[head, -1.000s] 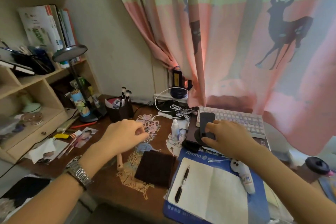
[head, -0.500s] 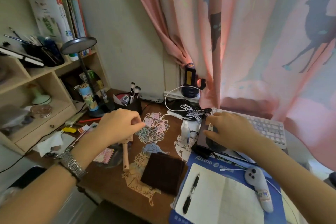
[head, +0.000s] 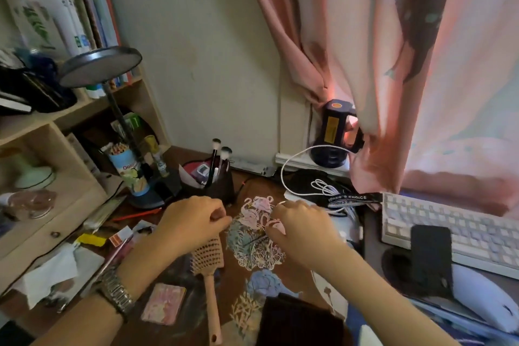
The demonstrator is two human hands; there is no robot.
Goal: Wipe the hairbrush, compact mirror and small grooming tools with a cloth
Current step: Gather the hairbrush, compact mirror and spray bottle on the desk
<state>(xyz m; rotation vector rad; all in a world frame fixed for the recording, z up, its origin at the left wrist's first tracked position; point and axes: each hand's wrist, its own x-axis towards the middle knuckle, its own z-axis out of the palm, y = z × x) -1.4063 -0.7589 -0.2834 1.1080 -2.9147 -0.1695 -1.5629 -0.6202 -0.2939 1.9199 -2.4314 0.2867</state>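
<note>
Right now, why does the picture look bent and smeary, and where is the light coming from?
Head view: wide-angle lens bows the shelf and keyboard; both hands look motion-blurred; daylight glows pink through the curtain, leaving the desk dim.

Crowded desk, with the only bare wood in small patches near the middle.

Both hands, left (head: 193, 222) and right (head: 297, 230), hover over paper cutouts (head: 258, 233) mid-desk. Behind them a brush pot (head: 219, 185), lamp base (head: 151, 194) and pencil cup (head: 126, 168) block the back left; a cable (head: 297, 166) and black bag (head: 311, 185) block the back right. The keyboard (head: 449, 230) with a phone (head: 431, 253) on it walls the right. The hairbrush (head: 209, 264), pink compact (head: 164, 303) and dark cloth (head: 297, 323) fill the near side; bare wood shows between hairbrush and cutouts.
</note>
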